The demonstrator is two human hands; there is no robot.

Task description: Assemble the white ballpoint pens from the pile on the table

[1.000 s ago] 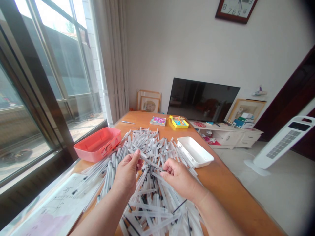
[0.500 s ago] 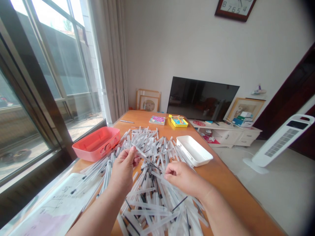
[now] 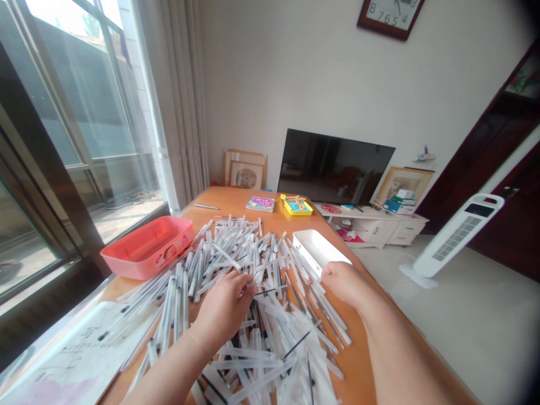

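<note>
A big heap of clear plastic pens [image 3: 236, 253] with black tips covers the middle of the wooden table [image 3: 234, 198]. My left hand [image 3: 225, 306] rests on the heap, fingers curled and pinched round a pen in the pile. My right hand [image 3: 343, 281] is out to the right, at the near end of the white tray [image 3: 314, 247]. It looks closed, and its fingertips are hidden behind the back of the hand. Loose thin black refills [image 3: 295, 344] lie among the pens near me.
A red tray [image 3: 143, 253] sits at the left by the window. A printed sheet [image 3: 76, 360] lies at the near left corner. At the far end lie a metal pen [image 3: 206, 207], a small book [image 3: 260, 203] and a yellow box [image 3: 297, 206]. A white tower fan [image 3: 451, 239] stands on the floor right.
Both hands held one pen between them above the heap. Now they have parted: the left dropped onto the pile, the right swung right to the white tray. The view shifted right.
</note>
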